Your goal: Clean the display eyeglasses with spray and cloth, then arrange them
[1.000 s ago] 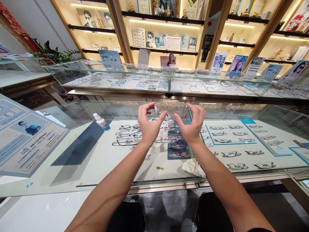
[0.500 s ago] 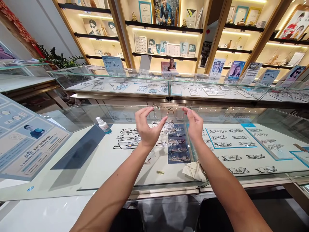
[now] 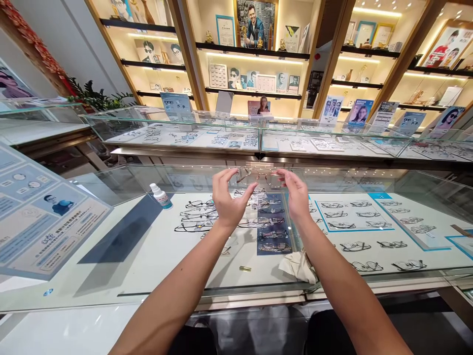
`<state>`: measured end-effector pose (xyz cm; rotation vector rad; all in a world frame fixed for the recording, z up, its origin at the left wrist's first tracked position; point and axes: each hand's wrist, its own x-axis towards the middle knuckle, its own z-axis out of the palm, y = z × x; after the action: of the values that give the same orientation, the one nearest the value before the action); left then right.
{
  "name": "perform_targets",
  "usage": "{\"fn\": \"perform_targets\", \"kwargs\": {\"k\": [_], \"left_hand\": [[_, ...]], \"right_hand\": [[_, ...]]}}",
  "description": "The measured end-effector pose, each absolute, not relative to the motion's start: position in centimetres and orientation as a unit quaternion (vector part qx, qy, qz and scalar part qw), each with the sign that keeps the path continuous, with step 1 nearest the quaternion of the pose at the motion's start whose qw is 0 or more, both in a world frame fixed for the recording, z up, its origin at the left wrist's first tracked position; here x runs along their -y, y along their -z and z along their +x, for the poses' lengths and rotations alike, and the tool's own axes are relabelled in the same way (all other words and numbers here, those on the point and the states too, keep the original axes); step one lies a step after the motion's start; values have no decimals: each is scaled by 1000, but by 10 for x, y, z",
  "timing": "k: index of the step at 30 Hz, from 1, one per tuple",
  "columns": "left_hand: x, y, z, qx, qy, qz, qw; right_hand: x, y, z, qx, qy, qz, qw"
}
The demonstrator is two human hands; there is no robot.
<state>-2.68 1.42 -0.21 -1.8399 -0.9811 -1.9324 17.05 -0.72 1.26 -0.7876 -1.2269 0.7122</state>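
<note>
Glasses (image 3: 260, 176) were held up at the centre of the frame, above the tabletop (image 3: 158, 264), grasped by both hands: the left hand (image 3: 229, 201) at their left side, the right hand (image 3: 297, 195) at their right. A bottle (image 3: 161, 197) stood left of centre, and a crumpled cloth (image 3: 297, 266) lay at lower centre-right.

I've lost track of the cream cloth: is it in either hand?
No, the cream cloth lies on the glass counter, while the left hand and right hand hold up a pair of glasses.
</note>
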Motion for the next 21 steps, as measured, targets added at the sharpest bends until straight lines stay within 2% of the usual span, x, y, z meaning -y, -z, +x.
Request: {"fn": "perform_targets", "kwargs": {"k": [3, 6, 8, 15, 21], "left_hand": [[-14, 2, -27, 349, 650, -658, 153], [-13, 2, -26, 332, 629, -685, 158], [-13, 3, -26, 333, 612, -700, 157], [-11, 2, -25, 328, 566, -742, 146], [-9, -1, -25, 336, 551, -755, 113]], "right_hand": [[10, -17, 175, 584, -199, -379, 689], [12, -19, 177, 645, -82, -404, 644], [12, -18, 177, 677, -51, -411, 609], [8, -11, 176, 716, -42, -426, 551], [1, -6, 181, 718, -89, -424, 545]]}}
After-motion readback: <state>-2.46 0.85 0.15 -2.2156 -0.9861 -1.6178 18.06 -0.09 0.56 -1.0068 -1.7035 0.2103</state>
